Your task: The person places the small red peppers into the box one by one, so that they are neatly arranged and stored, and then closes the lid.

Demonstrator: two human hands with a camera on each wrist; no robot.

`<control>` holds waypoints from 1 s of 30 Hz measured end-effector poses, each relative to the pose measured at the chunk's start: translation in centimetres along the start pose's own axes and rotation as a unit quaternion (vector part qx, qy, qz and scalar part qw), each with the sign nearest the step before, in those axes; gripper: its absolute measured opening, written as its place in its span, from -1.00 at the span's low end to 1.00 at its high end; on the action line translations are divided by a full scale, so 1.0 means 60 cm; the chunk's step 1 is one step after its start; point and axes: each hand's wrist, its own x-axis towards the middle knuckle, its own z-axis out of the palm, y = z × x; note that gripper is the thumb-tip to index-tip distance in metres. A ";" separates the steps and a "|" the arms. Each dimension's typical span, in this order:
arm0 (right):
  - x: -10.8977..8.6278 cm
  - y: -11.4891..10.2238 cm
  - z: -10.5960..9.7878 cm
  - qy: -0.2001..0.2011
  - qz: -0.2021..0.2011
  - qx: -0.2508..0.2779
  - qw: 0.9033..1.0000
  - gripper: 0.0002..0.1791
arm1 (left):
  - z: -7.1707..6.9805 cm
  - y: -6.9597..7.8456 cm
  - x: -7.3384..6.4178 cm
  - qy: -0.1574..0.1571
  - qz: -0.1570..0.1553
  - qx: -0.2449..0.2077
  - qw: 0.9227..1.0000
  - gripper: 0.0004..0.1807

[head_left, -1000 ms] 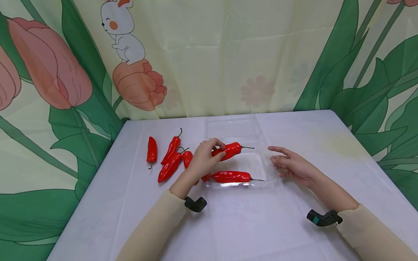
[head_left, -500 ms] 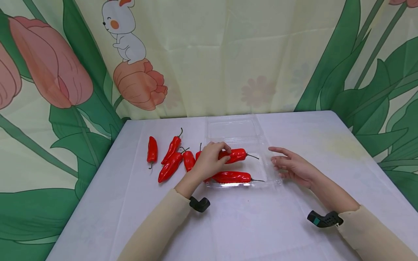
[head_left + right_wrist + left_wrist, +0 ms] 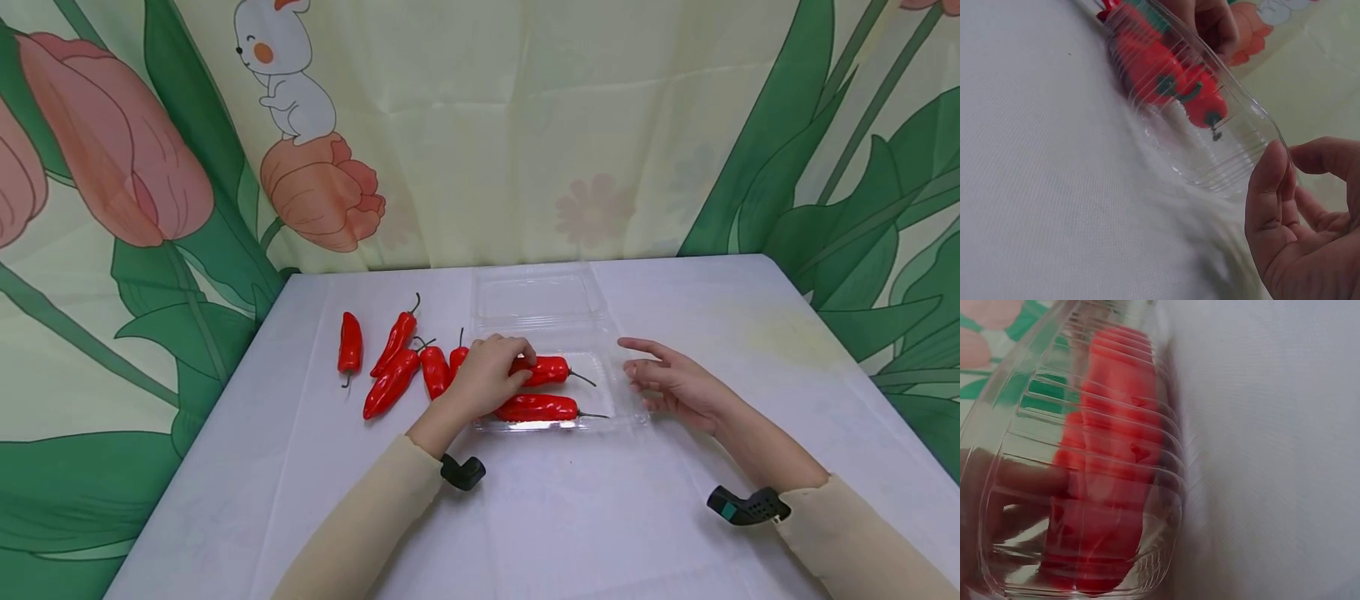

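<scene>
My left hand (image 3: 487,375) grips a red chili pepper (image 3: 551,371) by its body, low inside a clear plastic clamshell box (image 3: 628,410). The pepper's green stem points right. Nearer the front wall lies another red chili pepper (image 3: 536,407), parallel to the held one, its left end hidden by the hand. Through the ribbed wall, the left wrist view shows red pepper bodies (image 3: 1119,419) close together. My right hand (image 3: 1316,219) pinches the box's right rim between thumb and fingers. Its index finger stretches out along that edge in the head view.
Several loose red peppers (image 3: 392,385) lie left of the box, the closest ones beside my left wrist. The box's lid (image 3: 536,296) lies folded back toward the curtain (image 3: 465,167). A white cloth (image 3: 570,517) covers the table.
My left hand has moved toward me and slightly right, lowering its pepper down beside the front one. A pepper behind that hand has come into view. The right hand stays put.
</scene>
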 end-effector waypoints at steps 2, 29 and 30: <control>0.000 -0.001 0.000 0.001 -0.001 0.001 1.000 -0.22 | 0.000 0.001 0.000 -0.005 0.002 0.012 1.000 -0.74; -0.002 -0.002 0.005 0.003 0.001 -0.007 1.000 -0.26 | -0.009 -0.010 -0.003 -0.062 0.044 0.017 0.997 -0.73; -0.002 -0.002 0.005 0.003 0.001 -0.007 1.000 -0.26 | -0.009 -0.009 -0.003 -0.062 0.043 0.015 0.997 -0.72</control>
